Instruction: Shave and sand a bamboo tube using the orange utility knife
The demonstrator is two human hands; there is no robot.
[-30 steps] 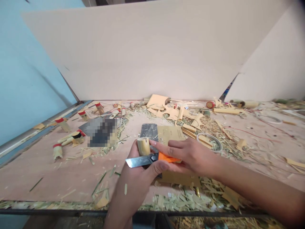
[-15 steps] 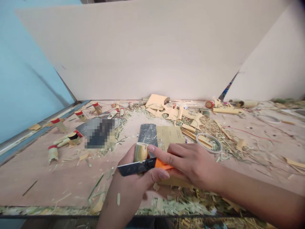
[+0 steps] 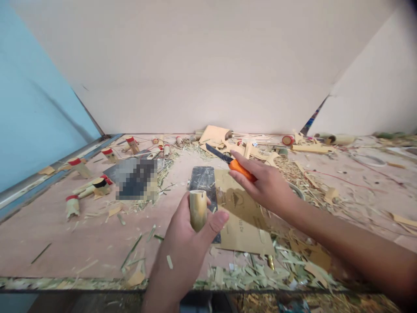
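Observation:
A short bamboo tube (image 3: 197, 212) stands nearly upright in my left hand (image 3: 185, 250), which is closed around it. The tube's top end is open, with a small dark notch at the rim. Above and to the right, my right hand (image 3: 260, 178) grips a utility knife (image 3: 241, 168) by its orange handle, the dark blade pointing up and left, apart from the tube. Beneath the hands lie a dark scratched sheet (image 3: 202, 177) and a brown sandpaper sheet with printing (image 3: 244, 217). A pale shaving (image 3: 170, 262) sticks to my left wrist.
Several red-topped bamboo pieces (image 3: 76, 165) lie on the left of the worktable (image 3: 65, 243). Yellowish cut scraps (image 3: 215, 134) and thin sticks are piled at the back. A ring of tape (image 3: 297, 190) is partly behind my right hand. Shavings (image 3: 244, 278) cover the front edge.
My right hand has lifted the knife up and away from the bamboo tube, its blade now angled upward. The tube stays in my left hand, and more of the sandpaper sheet shows.

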